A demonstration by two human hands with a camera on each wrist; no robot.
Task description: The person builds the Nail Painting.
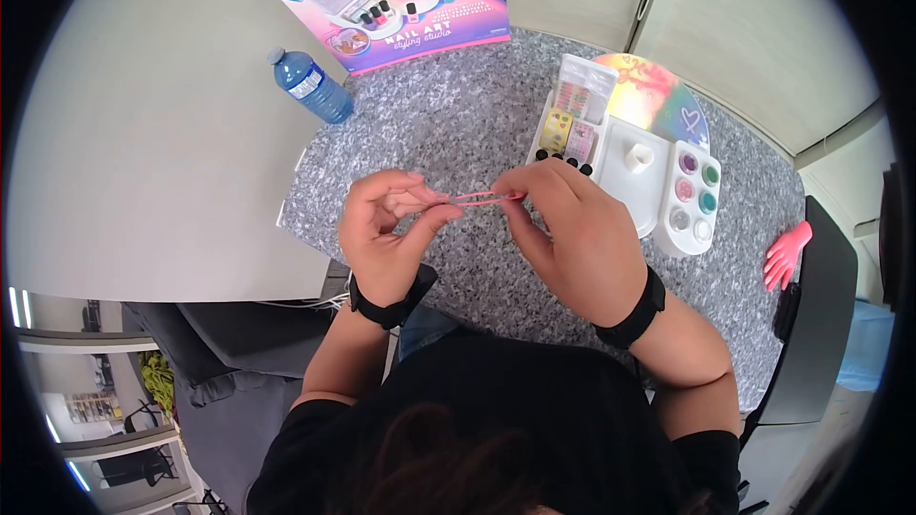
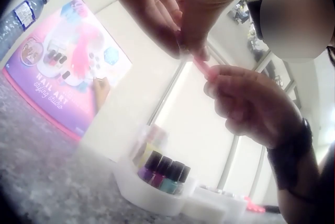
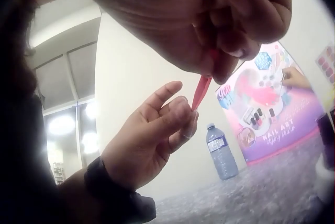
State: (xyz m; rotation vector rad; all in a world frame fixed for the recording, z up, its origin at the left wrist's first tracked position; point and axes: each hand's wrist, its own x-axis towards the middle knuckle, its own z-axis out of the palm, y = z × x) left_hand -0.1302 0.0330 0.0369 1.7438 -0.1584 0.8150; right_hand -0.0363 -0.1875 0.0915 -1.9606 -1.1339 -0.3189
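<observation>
Over the table's middle, both hands meet at a pair of pink tweezers, whose two slim arms show between them. The right hand pinches the joined end between thumb and fingers. At the other end, the left hand pinches the tips with thumb and forefinger, its other fingers loosely bent. In the right wrist view the tweezers slant down from the right hand to the left fingertips. I cannot tell whether something small lies between those left fingertips. Beyond the right hand stands a white nail-art tray.
Nail polish bottles, sticker sheets and glitter pots sit in the tray. A nail art box and a water bottle stand at the back. A pink model hand lies at the right edge.
</observation>
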